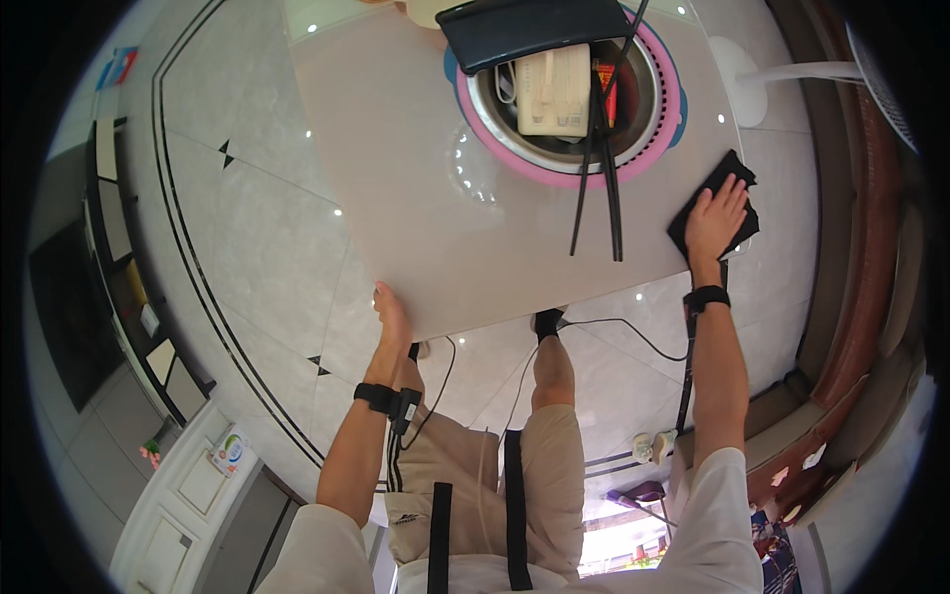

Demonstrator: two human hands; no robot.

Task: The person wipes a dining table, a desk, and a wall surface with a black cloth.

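Note:
My right hand [715, 216] lies flat on a folded black cloth [696, 205] at the right edge of the pale table [416, 198]. Its fingers are straight and slightly apart, pointing away from me. At the near left corner of the table, my left hand [392, 315] rests side-on against the edge. Its fingers look stretched out and hold nothing I can see; part of them is hidden by the hand itself. Each wrist wears a black band, the left one [377, 398] with a small box on it.
At the table's far side stands a metal pot with a pink rim [534, 174]. Over it lie a black tray-like piece [534, 32], a cream box [552, 94] and thin black rods [611, 203]. A white fan [737, 84] stands beyond the right edge. Cables [633, 325] hang near my legs.

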